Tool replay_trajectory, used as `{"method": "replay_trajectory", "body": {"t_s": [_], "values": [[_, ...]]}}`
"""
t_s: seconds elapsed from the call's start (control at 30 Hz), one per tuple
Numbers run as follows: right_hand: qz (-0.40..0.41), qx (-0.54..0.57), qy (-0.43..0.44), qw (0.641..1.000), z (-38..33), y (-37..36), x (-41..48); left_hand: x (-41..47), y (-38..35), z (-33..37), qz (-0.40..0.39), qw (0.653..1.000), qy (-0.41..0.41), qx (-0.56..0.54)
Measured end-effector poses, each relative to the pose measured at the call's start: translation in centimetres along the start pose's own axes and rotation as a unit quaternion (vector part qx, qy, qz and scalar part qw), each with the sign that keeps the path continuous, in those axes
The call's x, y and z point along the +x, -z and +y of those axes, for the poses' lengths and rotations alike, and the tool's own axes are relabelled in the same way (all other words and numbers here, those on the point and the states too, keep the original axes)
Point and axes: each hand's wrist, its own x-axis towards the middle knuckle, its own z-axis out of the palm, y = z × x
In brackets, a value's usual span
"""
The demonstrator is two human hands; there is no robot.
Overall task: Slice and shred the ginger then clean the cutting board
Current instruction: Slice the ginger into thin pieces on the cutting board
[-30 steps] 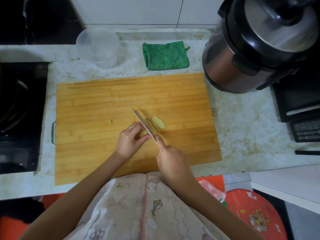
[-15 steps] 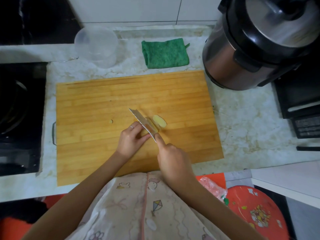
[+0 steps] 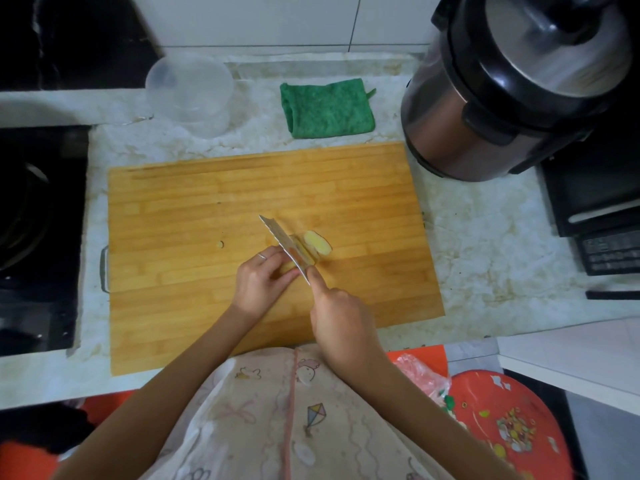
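The right hand has its fingers curled round the knife, whose blade points toward the table's far-left corner. The left hand's bent fingers pin the ginger mid cutting board, its long axis crossing the blade.

A pale marble countertop reaches beyond the left hand up to a white tiled wall. Well to the left of that hand a black stove is sunk in the counter; beyond the right hand and to its right stand a steel cooker and a black appliance. Nearer than the right hand, below the counter edge, shows a red patterned stool.
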Motion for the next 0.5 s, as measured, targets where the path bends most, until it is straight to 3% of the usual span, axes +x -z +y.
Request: {"method": "replay_trajectory", "body": {"t_s": [0.5], "values": [[-0.024, 0.002, 0.007, 1.000, 0.33, -0.10, 0.93, 0.14, -0.01, -0.13, 0.008, 1.000, -0.006, -0.005]]}}
